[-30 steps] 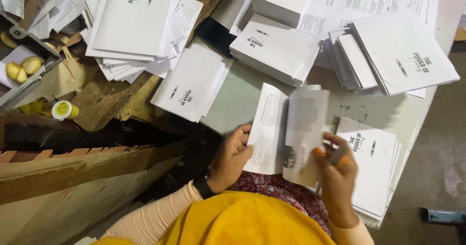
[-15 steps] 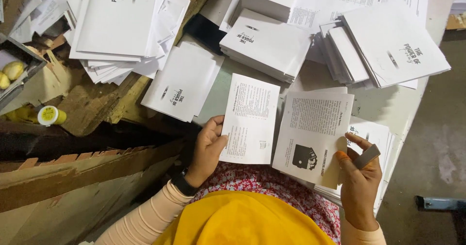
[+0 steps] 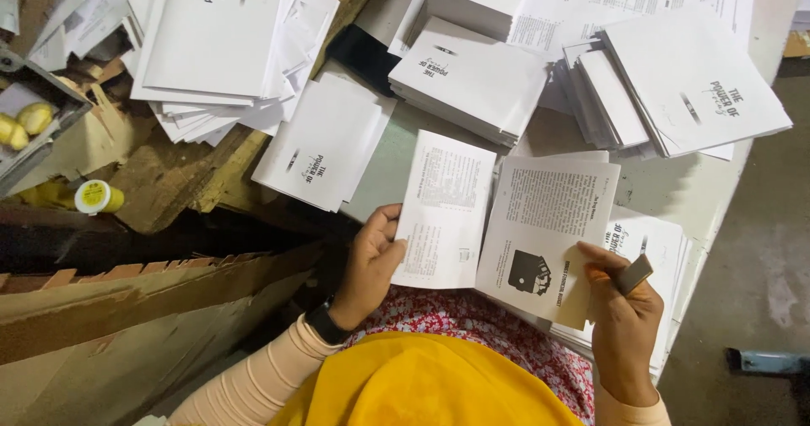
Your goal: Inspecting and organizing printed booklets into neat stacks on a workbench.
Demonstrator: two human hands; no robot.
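An open white booklet lies spread between my hands: its left page (image 3: pixel 445 211) carries dense print, its right page (image 3: pixel 548 228) has text and a black picture. My left hand (image 3: pixel 369 261) grips the left page's outer edge, a dark watch on its wrist. My right hand (image 3: pixel 624 308) pinches the lower right corner of the right page and also holds a small flat grey piece (image 3: pixel 633 274) between thumb and fingers. Under the booklet is a stack of closed white booklets (image 3: pixel 654 253).
Several stacks of white booklets (image 3: pixel 472 76) cover the grey table (image 3: pixel 384 169), some fanned at the upper left (image 3: pixel 215 42). A black object (image 3: pixel 364 55) lies between stacks. Cardboard (image 3: pixel 126 308) stands at left, near a yellow-capped bottle (image 3: pixel 97 196). Bare floor (image 3: pixel 759 249) lies right.
The booklet went from half folded to fully open and flat. My hands moved apart, the right one sliding to the page's lower right corner.
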